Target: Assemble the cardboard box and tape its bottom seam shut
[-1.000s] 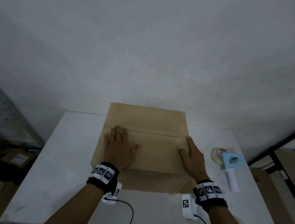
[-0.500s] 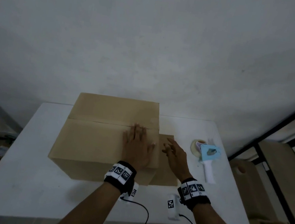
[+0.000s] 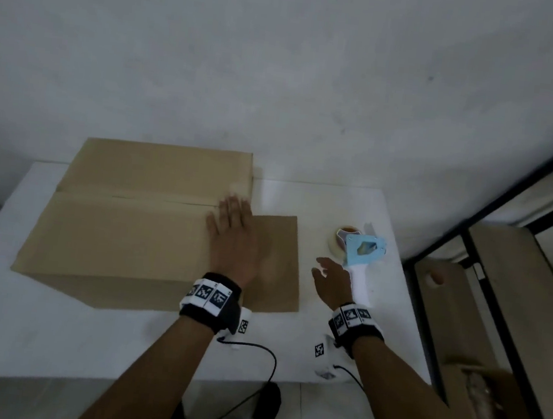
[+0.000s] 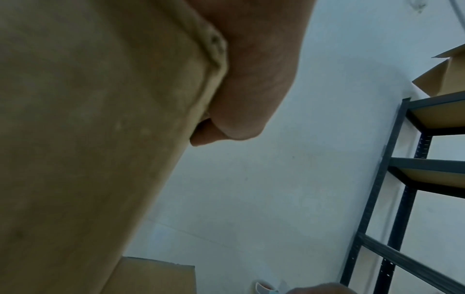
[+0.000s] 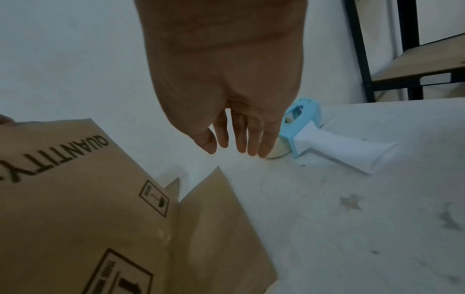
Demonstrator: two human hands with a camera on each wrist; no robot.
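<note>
Left hand [image 3: 234,239] covers seam's right end; fingers blurred. Right hand [image 5: 224,79] hides part of tape roll [image 5: 276,149].

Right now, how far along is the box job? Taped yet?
Done: the cardboard box stands squared on the table, top flaps folded shut along the seam.
In hand: the left hand presses flat on the flaps at the seam's right end; the right hand, open and empty, is beside the tape dispenser, not gripping it.
Left: no tape visible on the seam; taping remains.
</note>
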